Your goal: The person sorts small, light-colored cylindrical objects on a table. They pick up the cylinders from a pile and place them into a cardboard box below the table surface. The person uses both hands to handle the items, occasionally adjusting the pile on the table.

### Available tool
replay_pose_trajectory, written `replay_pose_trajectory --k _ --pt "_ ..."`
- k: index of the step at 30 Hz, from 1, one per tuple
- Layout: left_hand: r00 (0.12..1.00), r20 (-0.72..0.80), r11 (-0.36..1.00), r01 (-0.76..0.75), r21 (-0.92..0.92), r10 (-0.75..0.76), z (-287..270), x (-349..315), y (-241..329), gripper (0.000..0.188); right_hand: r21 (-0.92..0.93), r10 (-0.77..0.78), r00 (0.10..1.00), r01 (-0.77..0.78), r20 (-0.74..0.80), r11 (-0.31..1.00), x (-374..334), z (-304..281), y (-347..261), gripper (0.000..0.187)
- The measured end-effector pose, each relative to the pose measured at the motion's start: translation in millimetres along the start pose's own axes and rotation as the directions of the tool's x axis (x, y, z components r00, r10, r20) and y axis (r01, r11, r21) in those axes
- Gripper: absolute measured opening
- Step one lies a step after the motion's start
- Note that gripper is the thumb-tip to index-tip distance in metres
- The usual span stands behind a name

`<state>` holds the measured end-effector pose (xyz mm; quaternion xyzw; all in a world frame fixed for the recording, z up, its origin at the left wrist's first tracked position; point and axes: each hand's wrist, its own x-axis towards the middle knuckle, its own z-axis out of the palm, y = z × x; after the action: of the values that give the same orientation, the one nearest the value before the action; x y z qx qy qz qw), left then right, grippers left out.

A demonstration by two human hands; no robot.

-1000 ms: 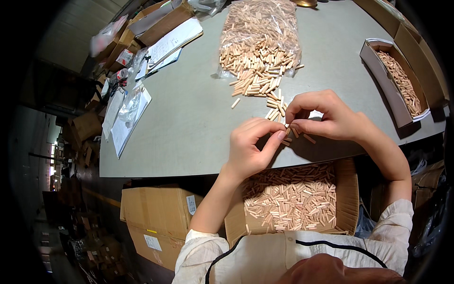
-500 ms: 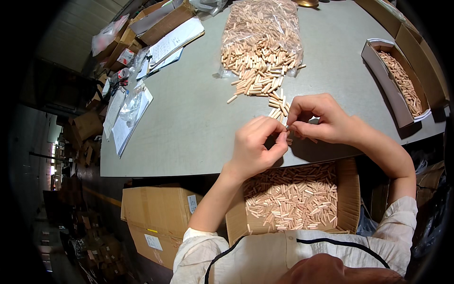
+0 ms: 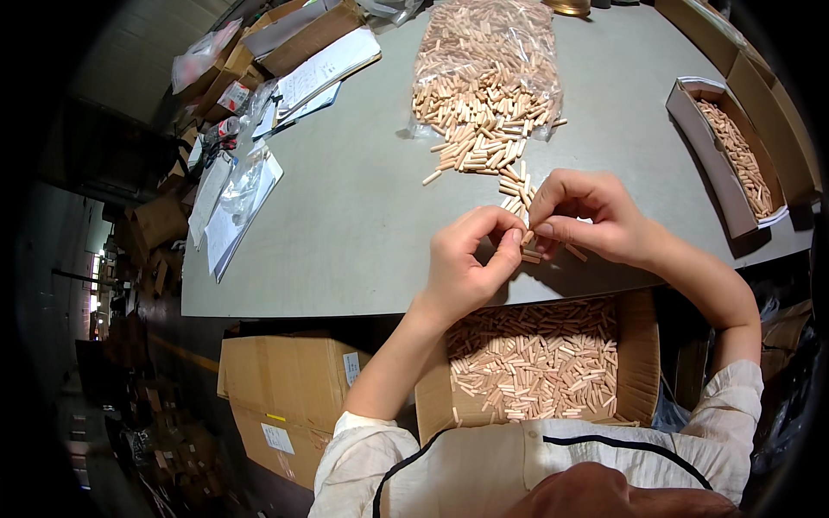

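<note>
My left hand (image 3: 469, 263) and my right hand (image 3: 594, 216) meet over the front edge of the table (image 3: 345, 216). Thumb and forefinger are pinched on each, with the fingertips nearly touching around a small wooden dowel (image 3: 528, 236), mostly hidden by the fingers. Several loose dowels (image 3: 516, 186) lie just beyond and beneath the hands. They trail back to a heap (image 3: 488, 138) spilling from the mouth of a clear plastic bag (image 3: 488, 43). Below the table edge, an open cardboard box (image 3: 637, 367) holds a thick layer of dowels (image 3: 544, 371).
At the right stands a narrow carton (image 3: 704, 160) filled with dowels, beside a long cardboard piece (image 3: 768, 112). Papers (image 3: 328, 69), a plastic-covered sheet (image 3: 242, 207) and boxes (image 3: 302, 39) line the left side. A closed carton (image 3: 285, 380) sits lower left.
My view has shifted slightly. Both hands stay pinched together at nearly the same spot, with small finger movements; the heap and boxes look unchanged.
</note>
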<state>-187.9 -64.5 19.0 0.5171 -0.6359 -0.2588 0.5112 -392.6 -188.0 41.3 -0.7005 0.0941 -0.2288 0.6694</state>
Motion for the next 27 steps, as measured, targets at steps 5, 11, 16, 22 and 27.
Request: replay_pose_trajectory --k 5,11,16,22,27 --pt "1.0 -0.01 0.999 0.019 -0.038 -0.02 -2 2 2 0.013 0.083 0.034 0.999 -0.033 -0.015 0.996 1 -1 0 0.007" --pt "0.964 -0.185 0.956 0.137 -0.26 -0.189 -3 -8 -2 0.022 -0.844 -0.59 0.743 0.065 -0.315 0.532 4 -66 -19 0.012" --pt "0.93 -0.342 0.945 0.017 -0.325 -0.134 -14 -8 0 0.024 -0.766 -0.755 0.451 -0.635 -0.476 0.104 -22 -169 -44 0.02" --pt "0.83 -0.546 0.958 -0.055 -0.283 -0.113 -66 -45 5 0.024 -0.669 -0.568 0.405 -0.631 -0.716 0.393 -53 -222 -46 0.024" --pt "0.722 -0.682 0.991 0.036 -0.13 -0.116 -115 -111 0 0.023 -0.769 -0.562 0.527 -0.475 -0.638 0.428 -28 -193 -32 0.025"
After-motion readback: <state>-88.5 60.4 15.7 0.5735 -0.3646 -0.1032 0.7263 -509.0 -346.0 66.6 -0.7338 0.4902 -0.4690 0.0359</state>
